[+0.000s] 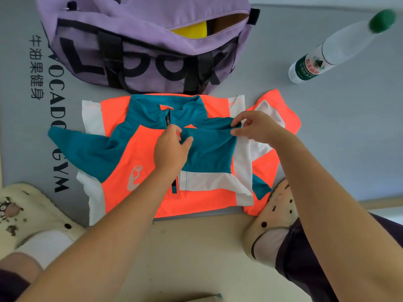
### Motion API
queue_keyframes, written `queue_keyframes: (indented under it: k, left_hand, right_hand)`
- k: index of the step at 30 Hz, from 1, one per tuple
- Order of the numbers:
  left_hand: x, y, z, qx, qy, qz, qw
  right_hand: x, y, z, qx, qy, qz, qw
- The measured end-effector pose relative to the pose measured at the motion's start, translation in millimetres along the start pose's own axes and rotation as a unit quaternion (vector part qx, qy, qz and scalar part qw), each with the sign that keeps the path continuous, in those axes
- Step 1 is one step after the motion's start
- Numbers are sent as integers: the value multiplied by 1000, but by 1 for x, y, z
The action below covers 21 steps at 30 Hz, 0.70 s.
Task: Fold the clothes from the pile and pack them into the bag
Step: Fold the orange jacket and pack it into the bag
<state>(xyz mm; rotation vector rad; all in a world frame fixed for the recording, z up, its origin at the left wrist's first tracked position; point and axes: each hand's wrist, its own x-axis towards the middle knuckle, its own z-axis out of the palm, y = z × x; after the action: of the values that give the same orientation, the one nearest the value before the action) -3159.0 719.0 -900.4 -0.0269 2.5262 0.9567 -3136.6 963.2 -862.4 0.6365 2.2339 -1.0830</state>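
Note:
An orange, teal and white zip-neck jersey [122, 162] lies flat on a grey mat, collar towards the bag. Its right teal sleeve [209, 147] is folded across the chest. My left hand [172, 147] pinches the sleeve's fabric near the zip. My right hand [255, 127] pinches the same sleeve's upper edge at the shoulder. The purple duffel bag [141, 51] sits just beyond the jersey, its top zip open, with something yellow [192, 31] showing inside. The left teal sleeve [74, 142] lies spread out to the left.
A clear water bottle with a green cap [333, 51] lies on the grey mat [338, 131] at the right. My feet in cream clogs rest at the mat's near edge, left clog [28, 214] and right clog [277, 214]. Beige floor [196, 253] lies nearer me.

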Motion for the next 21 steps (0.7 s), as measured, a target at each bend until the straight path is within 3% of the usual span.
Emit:
queue_keyframes:
  k: [4,10,13,16,19,21]
  left_hand:
    - [5,0,8,-20,-18,-58,998]
    - [7,-13,2,-85,13,-15,996]
    - [-1,-18,-2,-131,33,-14,991]
    - [-7,-18,-5,-150,28,-67,986]
    - [-12,-25,-8,-108,5,-108,988]
    - [-16,-29,-11,-26,-45,-106,993]
  right_hand:
    - [2,9,1,-56,10,-3,998]
    - [13,2,3,-84,51,-20,995]
    - [17,-7,13,-44,91,-30,994]
    - [9,-6,23,27,135,-4,990]
    - [-13,5,33,55,184,40,981]
    - [-33,15,43,47,176,78,980]
